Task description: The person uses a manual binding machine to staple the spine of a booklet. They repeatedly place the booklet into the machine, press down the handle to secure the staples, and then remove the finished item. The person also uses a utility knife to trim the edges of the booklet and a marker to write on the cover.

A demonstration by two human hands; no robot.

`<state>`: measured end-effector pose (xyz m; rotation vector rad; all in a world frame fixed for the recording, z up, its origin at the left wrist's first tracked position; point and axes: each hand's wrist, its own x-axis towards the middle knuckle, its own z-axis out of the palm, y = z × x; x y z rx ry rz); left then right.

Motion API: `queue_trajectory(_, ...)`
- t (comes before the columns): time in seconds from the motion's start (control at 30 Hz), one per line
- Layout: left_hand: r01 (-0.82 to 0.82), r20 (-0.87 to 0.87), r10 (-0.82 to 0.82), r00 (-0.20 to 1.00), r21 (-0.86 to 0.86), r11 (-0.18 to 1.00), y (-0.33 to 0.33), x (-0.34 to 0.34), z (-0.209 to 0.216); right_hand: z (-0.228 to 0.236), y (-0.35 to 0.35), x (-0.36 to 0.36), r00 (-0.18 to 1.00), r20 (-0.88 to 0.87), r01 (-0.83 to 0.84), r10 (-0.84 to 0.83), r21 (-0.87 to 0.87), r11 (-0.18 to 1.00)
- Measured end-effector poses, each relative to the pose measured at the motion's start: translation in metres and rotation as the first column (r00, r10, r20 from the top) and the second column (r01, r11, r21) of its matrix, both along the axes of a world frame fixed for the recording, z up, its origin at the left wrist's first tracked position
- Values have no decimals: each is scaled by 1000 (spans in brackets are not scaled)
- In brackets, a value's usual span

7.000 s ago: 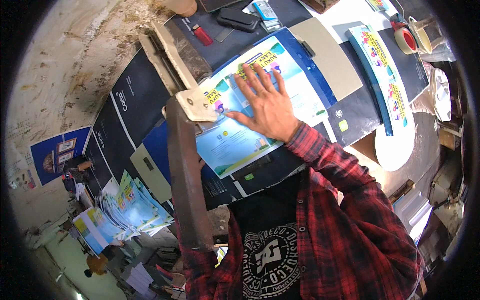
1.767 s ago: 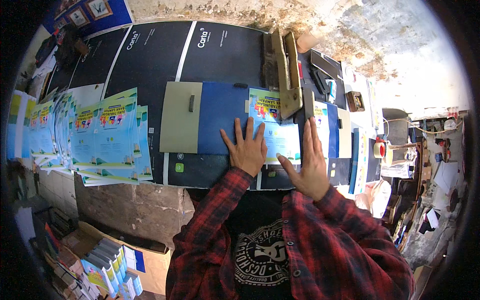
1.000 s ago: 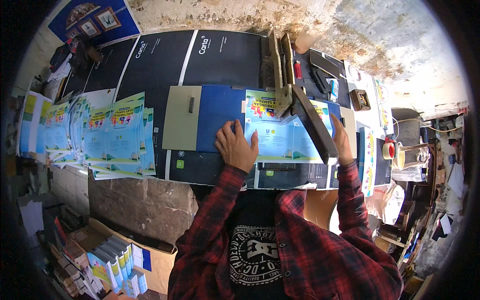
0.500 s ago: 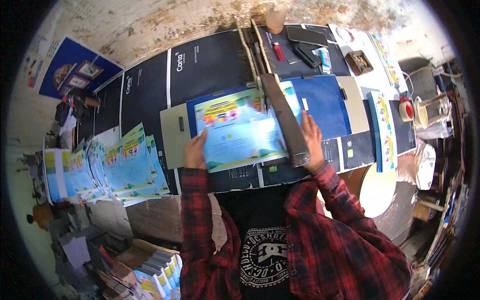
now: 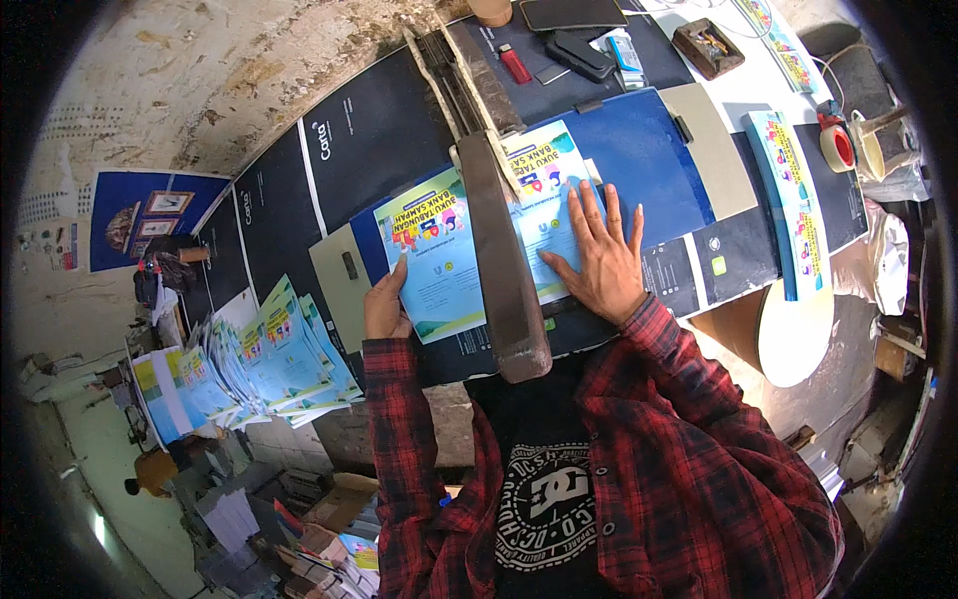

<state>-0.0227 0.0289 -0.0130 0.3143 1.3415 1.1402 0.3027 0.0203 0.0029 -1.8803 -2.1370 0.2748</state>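
A light-blue printed cover sheet (image 5: 436,285) with yellow and green patterns lies on a blue board (image 5: 654,170). Across its middle runs the long brown arm (image 5: 504,265) of what looks like a heavy stapler, hiding a strip of the sheet. My left hand (image 5: 386,309) pinches the sheet's left edge, thumb on top. To the right of the arm, my right hand (image 5: 606,265) rests flat on the sheet with its fingers spread. Grey boards (image 5: 709,150) stick out at both ends of the blue board, with small black blocks on them.
Fanned-out printed sheets (image 5: 284,344) pile up at the left table edge. A neat stack of printed booklets (image 5: 788,205) stands on the right, near a tape roll (image 5: 836,148). Behind lie a red lighter (image 5: 515,64), a phone (image 5: 571,14), a black case (image 5: 581,57) and a small box (image 5: 709,48).
My right hand has come from beside the brown arm onto the sheet, fingers now spread flat. My left hand still holds the left edge. The whole view has shifted and turned.
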Motion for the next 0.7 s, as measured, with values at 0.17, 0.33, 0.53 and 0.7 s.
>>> queue_trajectory(0.17, 2, -10, -3, 1000, -17, 1000, -1, 7, 9, 5, 3, -15, 999, -29, -38, 38, 0, 999)
queue_trajectory(0.33, 50, -206, -65, 976, -76, 996, -5, -11, 10, 0, 5, -34, 988, -46, -145, 148, 56, 988)
queue_trajectory(0.53, 641, -989, 136, -60, 66, 765, -27, 74, 29, -8, 4, -39, 990, 3, -144, 144, 49, 988)
queue_trajectory(0.7, 578, -975, -31, -220, -156, 801, -38, 113, -1, -22, 4, -27, 972, 6, -237, 237, 1, 972)
